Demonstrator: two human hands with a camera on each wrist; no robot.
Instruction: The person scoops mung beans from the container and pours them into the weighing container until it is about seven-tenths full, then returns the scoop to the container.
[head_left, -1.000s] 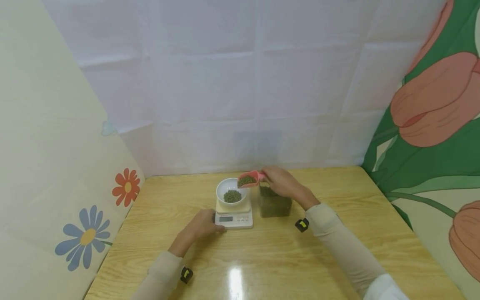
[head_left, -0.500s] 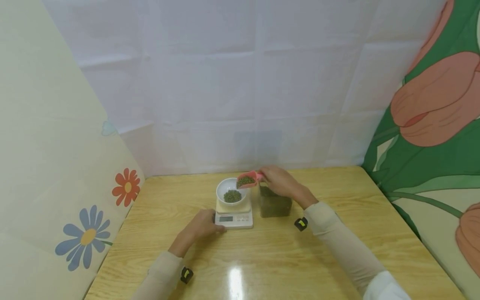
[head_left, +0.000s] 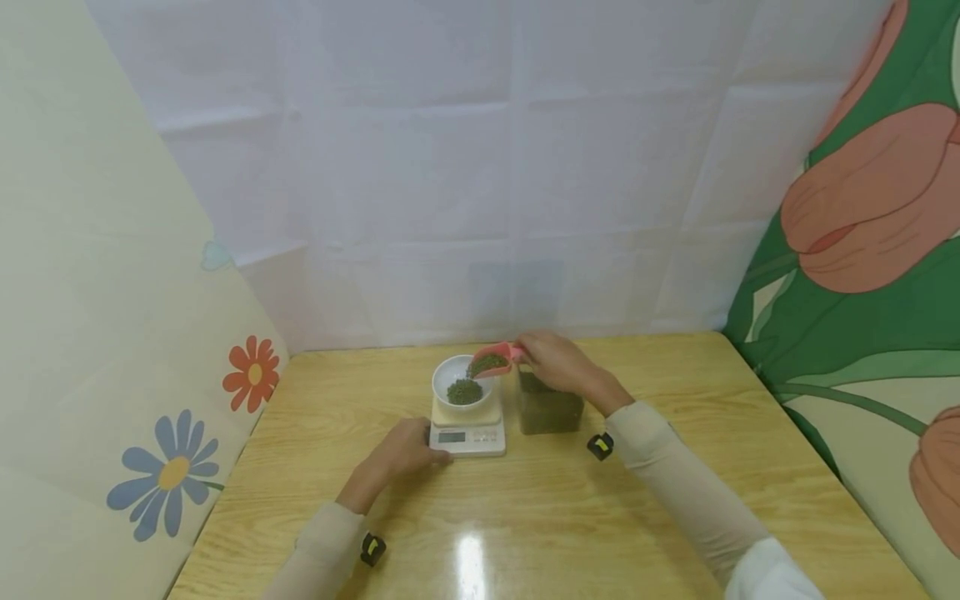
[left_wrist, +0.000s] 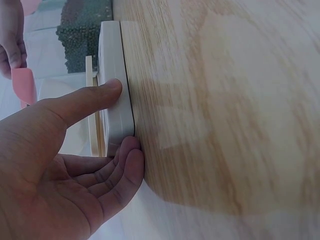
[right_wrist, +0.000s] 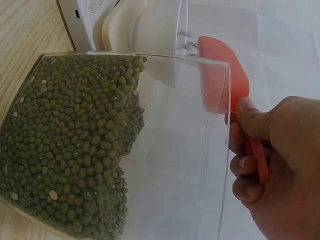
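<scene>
My right hand (head_left: 557, 363) grips the handle of a pink scoop (right_wrist: 220, 75) loaded with green mung beans (right_wrist: 75, 140). The scoop tilts over the rim of a white bowl (head_left: 444, 373), and beans are falling from its lip. A small heap of beans lies in the bowl. Under the bowl is a white kitchen scale (head_left: 491, 448) with a cream platform. At the scale's left front corner, my left hand (head_left: 408, 448) holds the body, thumb on the front side and curled fingers against the left side. The scale's display digits are too small to read.
A clear plastic container (right_wrist: 175, 125), partly filled with mung beans, stands just right of the scale, below my right hand. The wooden table (head_left: 360, 387) meets a white cloth backdrop (head_left: 405, 292) at the rear. Flower-print panels flank both sides.
The scoop has shifted slightly left over the bowl and tipped, and beans now pour out. The heap in the bowl looks a little larger. My left hand stays on the scale.
</scene>
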